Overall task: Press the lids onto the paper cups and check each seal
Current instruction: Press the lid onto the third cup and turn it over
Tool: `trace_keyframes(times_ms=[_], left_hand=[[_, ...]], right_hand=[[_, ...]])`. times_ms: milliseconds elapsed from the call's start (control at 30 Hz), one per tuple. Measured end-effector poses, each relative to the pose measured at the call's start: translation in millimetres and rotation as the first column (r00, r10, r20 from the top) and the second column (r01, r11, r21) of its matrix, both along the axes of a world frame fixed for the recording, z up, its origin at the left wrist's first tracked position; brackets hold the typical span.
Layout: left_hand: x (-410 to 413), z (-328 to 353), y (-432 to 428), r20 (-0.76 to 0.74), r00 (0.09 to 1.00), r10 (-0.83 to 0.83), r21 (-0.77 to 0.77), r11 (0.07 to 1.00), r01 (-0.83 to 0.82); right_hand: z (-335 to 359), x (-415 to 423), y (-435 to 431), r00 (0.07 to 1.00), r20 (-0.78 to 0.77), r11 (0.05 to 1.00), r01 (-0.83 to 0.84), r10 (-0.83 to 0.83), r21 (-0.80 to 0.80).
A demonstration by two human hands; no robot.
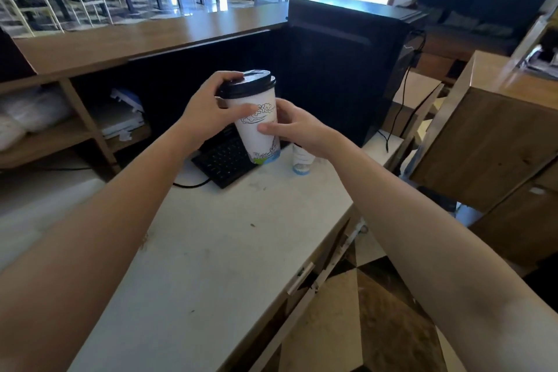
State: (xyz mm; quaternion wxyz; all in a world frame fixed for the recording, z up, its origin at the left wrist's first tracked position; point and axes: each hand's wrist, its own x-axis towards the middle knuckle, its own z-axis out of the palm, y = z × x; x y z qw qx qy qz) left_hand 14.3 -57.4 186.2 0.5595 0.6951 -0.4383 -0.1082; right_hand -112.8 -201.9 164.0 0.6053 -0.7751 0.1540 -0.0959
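In the head view, the person is holding a paper cup [259, 127] up above the white table [211, 251], tilted a little, with its base over the far end near a black keyboard [225, 160]. The right hand [297, 130] is wrapping the cup's wall, its grip closed around the middle with the thumb lying across the front. The left hand [208, 109] is closing on the black lid [247, 84], fingers curling over the near rim and thumb bracing on the cup just below it. The lid is looking seated all round on the side that shows; the far rim is hidden.

This is likely the seal check. To do it well, the right hand should be holding lightly, since a paper wall will be buckling under a hard squeeze and popping the rim loose. The left fingers should be pressing down on the rim point by point, working round to the hidden far side, feeling for any raised edge.

A second cup [302, 160] is standing on the table just behind the right wrist; whether it is carrying a lid cannot be told.
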Motion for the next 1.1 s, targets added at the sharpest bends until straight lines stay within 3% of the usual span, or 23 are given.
trace_keyframes(times_ms=[67,167,267,500,767,1100], left_hand=[[2.1,2.2,10.6,0.008,0.999,-0.032,-0.019,0.999,0.032],[9.5,-4.9,27.1,-0.169,0.984,-0.053,-0.060,0.997,0.043],[12.0,-26.5,44.3,-0.344,0.939,0.011,-0.088,0.995,-0.044],[14.7,-102.5,79.9,-0.535,0.823,0.190,0.023,0.977,-0.210],[14.1,-175.8,100.5,-0.506,0.787,0.353,0.086,0.928,-0.362],[34.1,-227.7,119.4,-0.397,0.851,0.344,0.154,0.939,-0.307]], right_hand=[[1.2,10.5,4.1,0.999,0.043,0.999,0.005,-0.003,-0.035],[-4.1,25.8,16.7,0.997,0.079,0.997,0.007,-0.002,-0.071],[-15.9,44.9,36.4,0.994,0.104,0.994,-0.003,0.015,-0.113],[-85.4,74.6,71.5,0.993,0.026,0.984,-0.107,0.112,-0.141],[-161.2,94.1,95.9,0.989,-0.068,0.988,-0.138,0.134,-0.065],[-228.2,112.3,106.5,0.989,-0.075,0.992,-0.122,0.125,0.035]])
